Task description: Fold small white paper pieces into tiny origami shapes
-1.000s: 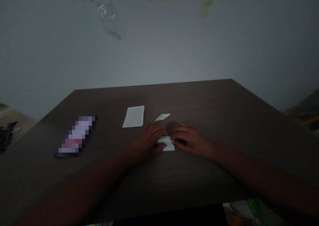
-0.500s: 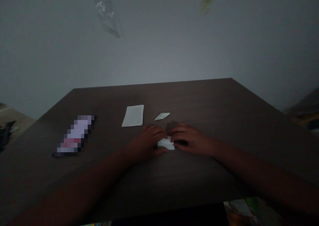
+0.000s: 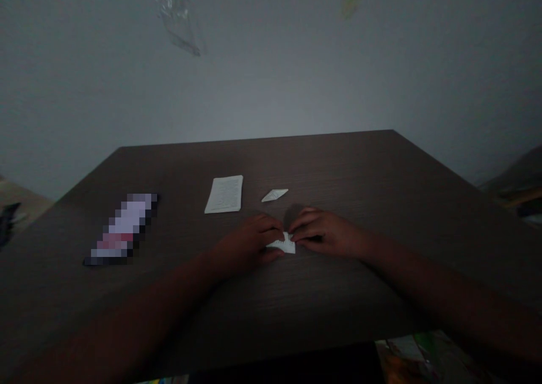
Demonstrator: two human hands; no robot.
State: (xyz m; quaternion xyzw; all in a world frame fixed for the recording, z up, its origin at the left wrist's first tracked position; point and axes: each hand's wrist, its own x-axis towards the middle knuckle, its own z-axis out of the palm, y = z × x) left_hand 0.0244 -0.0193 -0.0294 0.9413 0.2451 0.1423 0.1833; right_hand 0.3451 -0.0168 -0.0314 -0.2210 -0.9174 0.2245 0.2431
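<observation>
I log both hands pinching the small folded paper (image 3: 284,243) on the table (image 3: 381,169): left hand (image 3: 249,243), right hand (image 3: 324,234). One folded piece (image 3: 275,195) looks finished; flat sheet (image 3: 224,193) untouched

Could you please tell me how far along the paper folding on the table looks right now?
One small folded piece already lies apart, beyond the hands. In hand: the left hand and right hand both press a small white paper on the table, its fold unfinished. A flat printed sheet lies untouched, apparently left.
</observation>
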